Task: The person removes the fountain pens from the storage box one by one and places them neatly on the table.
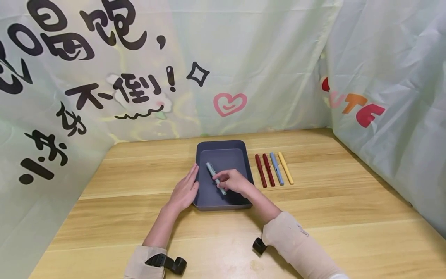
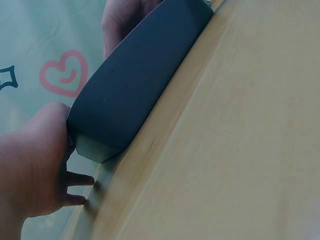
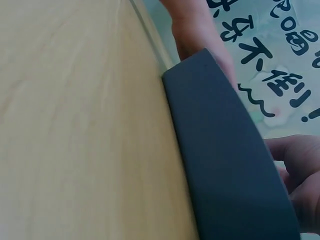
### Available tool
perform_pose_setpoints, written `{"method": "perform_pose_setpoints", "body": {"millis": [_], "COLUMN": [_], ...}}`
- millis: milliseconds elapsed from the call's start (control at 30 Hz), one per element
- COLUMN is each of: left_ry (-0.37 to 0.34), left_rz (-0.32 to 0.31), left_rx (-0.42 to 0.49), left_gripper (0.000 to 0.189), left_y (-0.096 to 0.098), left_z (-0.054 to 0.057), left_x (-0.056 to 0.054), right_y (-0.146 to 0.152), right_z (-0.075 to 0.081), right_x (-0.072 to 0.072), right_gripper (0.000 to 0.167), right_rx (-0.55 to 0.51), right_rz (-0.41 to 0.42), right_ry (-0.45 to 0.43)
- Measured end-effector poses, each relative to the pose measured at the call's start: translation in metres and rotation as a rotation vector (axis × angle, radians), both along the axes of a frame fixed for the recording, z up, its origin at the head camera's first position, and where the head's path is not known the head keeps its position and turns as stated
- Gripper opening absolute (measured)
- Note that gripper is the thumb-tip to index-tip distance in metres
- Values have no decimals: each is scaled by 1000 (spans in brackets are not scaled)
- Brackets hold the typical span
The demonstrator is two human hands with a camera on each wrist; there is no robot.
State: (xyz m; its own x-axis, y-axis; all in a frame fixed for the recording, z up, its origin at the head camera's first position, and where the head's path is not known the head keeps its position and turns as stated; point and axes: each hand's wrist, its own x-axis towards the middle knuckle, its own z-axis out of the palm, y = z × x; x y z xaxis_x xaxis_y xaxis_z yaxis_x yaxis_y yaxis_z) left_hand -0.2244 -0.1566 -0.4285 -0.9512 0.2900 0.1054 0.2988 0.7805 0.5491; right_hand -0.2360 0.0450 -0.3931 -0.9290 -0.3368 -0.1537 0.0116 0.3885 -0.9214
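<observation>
A dark grey rectangular tray [image 1: 228, 157] stands on the table. My left hand [image 1: 184, 192] rests along its left side, fingers straight and fingertips right at the rim. In the left wrist view, that hand [image 2: 35, 165] is against the tray's corner. Over the inside of the tray, my right hand [image 1: 235, 181] pinches a pale green pen [image 1: 210, 168] between thumb and fingers. The pen lies slantwise, its clip end pointing to the far left. In the right wrist view, the tray wall [image 3: 220, 140] hides part of the right hand [image 3: 304, 165].
Right of the tray, two dark red pens [image 1: 260, 170], a blue pen [image 1: 277, 168] and a yellow pen [image 1: 285, 167] lie side by side on the wooden table [image 1: 334, 193]. Printed cloth walls [image 1: 278, 69] rise behind the table and along both sides.
</observation>
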Motion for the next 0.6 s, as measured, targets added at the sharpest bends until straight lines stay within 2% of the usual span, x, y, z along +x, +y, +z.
{"method": "perform_pose_setpoints", "body": {"millis": [200,400,600], "left_ry": [6,7,10], "left_rz": [1,0,-9], "left_rx": [5,5,11], "left_gripper": [53,53,53], "left_y": [0,-1,-1], "left_z": [-1,-1,-2], "left_x": [0,0,0], "right_y": [16,38,63], "right_z": [7,16,29], "right_x": [2,6,11], "right_gripper": [27,30,31], "right_rx": [-11,-43,-38], "right_rz": [23,63,55], "right_ry": [45,54,84]}}
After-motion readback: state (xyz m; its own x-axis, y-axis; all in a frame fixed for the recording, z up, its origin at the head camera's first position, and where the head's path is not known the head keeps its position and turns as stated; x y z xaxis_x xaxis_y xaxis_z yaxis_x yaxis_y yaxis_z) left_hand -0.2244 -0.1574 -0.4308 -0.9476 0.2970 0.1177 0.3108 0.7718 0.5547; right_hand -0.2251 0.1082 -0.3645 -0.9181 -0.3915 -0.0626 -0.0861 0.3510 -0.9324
